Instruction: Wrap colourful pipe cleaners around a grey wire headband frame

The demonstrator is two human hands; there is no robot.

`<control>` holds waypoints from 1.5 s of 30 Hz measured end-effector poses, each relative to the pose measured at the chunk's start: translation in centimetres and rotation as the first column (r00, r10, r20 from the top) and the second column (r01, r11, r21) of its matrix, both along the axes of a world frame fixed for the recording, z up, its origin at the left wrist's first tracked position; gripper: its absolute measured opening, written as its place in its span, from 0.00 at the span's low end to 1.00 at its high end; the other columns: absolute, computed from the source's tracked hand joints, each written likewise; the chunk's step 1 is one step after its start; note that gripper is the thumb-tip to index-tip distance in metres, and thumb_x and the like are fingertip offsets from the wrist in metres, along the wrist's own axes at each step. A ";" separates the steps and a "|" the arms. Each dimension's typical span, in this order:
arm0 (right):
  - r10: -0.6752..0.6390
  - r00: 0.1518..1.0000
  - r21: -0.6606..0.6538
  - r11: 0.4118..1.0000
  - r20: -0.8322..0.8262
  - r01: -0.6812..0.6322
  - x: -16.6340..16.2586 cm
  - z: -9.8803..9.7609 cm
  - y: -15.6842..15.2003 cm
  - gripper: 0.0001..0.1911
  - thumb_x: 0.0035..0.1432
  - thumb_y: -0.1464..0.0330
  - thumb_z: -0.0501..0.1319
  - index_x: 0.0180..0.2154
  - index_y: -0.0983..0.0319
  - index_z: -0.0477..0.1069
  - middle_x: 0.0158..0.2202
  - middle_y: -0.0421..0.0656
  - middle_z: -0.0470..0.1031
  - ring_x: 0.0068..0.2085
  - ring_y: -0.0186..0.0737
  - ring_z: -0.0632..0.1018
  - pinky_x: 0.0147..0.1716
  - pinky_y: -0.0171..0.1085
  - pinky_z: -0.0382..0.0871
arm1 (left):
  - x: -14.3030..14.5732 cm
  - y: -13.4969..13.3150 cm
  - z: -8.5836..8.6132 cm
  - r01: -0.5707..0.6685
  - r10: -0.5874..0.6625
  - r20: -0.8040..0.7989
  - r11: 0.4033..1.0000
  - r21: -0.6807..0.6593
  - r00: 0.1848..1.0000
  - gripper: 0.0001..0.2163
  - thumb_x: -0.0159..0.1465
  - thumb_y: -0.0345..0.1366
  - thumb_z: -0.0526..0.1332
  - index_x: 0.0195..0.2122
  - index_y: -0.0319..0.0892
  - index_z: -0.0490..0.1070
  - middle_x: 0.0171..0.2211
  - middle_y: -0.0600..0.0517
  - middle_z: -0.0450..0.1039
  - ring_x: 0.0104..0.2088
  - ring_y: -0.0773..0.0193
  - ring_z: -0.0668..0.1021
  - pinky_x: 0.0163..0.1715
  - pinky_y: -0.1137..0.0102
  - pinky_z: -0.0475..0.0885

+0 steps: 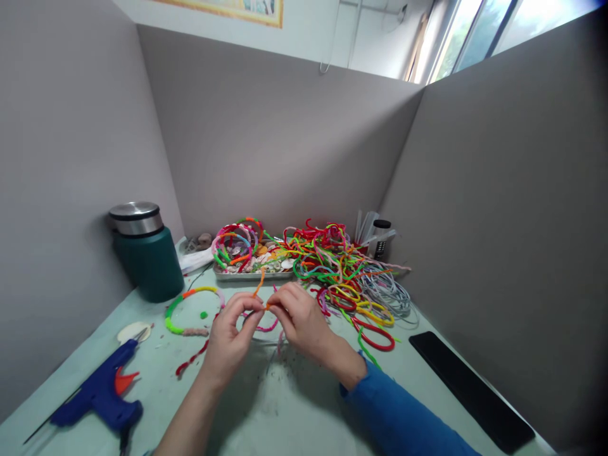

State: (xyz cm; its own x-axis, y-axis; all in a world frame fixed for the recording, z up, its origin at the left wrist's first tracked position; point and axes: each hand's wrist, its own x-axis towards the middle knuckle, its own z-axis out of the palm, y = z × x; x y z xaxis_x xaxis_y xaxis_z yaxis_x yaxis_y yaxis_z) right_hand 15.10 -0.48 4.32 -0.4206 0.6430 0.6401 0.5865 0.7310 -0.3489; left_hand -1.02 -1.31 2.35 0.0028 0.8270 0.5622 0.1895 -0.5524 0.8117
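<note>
An orange pipe cleaner (259,282) is pinched between my two hands above the middle of the table, one end sticking up. The fingers and thumb of my left hand (230,332) are closed on it. My right hand (300,318) pinches it close beside, fingertips nearly touching the left ones. Beneath the hands shows part of a pink pipe-cleaner ring (268,328), mostly hidden by the fingers; whether it is held I cannot tell. A multicoloured ring (173,310) lies to the left, partly behind my left hand, with a dark red pipe cleaner (191,359) near my wrist.
A blue glue gun (97,392) and green bottle (147,259) stand at left. Behind are a metal tray (251,276) of bits and finished rings, and a pipe-cleaner heap (327,250). Red-handled scissors (373,334) and a black slab (468,386) lie right. Grey partitions (280,133) enclose the table.
</note>
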 end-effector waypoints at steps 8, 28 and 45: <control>0.085 0.996 -0.050 0.995 0.033 -0.083 0.2 0.1 0.2 0.08 0.62 0.69 0.53 0.34 0.63 0.68 0.32 0.43 0.69 0.36 0.36 0.68 0.36 0.34 0.61 | 0.2 -0.3 -0.2 0.083 -0.049 0.136 0.962 -0.259 0.989 0.05 0.58 0.37 0.60 0.32 0.42 0.68 0.26 0.54 0.69 0.25 0.68 0.71 0.27 0.74 0.66; -0.014 0.951 -0.296 0.952 -0.309 -0.082 -0.1 0.1 0.3 0.03 0.57 0.71 0.59 0.33 0.63 0.71 0.30 0.40 0.73 0.34 0.34 0.72 0.35 0.32 0.63 | 0.7 -0.8 0.1 -0.143 0.178 -0.226 0.976 0.162 0.958 0.10 0.61 0.33 0.57 0.41 0.43 0.75 0.38 0.49 0.71 0.35 0.65 0.74 0.32 0.74 0.69; 0.050 0.947 -0.307 0.939 -0.318 -0.153 0.0 0.7 0.2 0.03 0.56 0.73 0.57 0.32 0.63 0.70 0.29 0.39 0.71 0.32 0.32 0.71 0.34 0.31 0.63 | 0.5 -0.4 -0.2 -0.090 0.077 -0.205 0.995 -0.053 0.976 0.08 0.62 0.38 0.56 0.34 0.40 0.72 0.31 0.51 0.72 0.30 0.66 0.73 0.30 0.73 0.66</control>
State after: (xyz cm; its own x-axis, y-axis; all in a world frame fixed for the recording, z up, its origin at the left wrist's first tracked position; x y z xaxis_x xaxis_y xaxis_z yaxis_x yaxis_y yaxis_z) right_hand 15.08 -0.30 5.03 -0.3151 0.8001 0.5105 0.3450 0.5976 -0.7238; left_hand -0.53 -1.74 2.13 0.0405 0.8624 0.5047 0.3967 -0.4774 0.7840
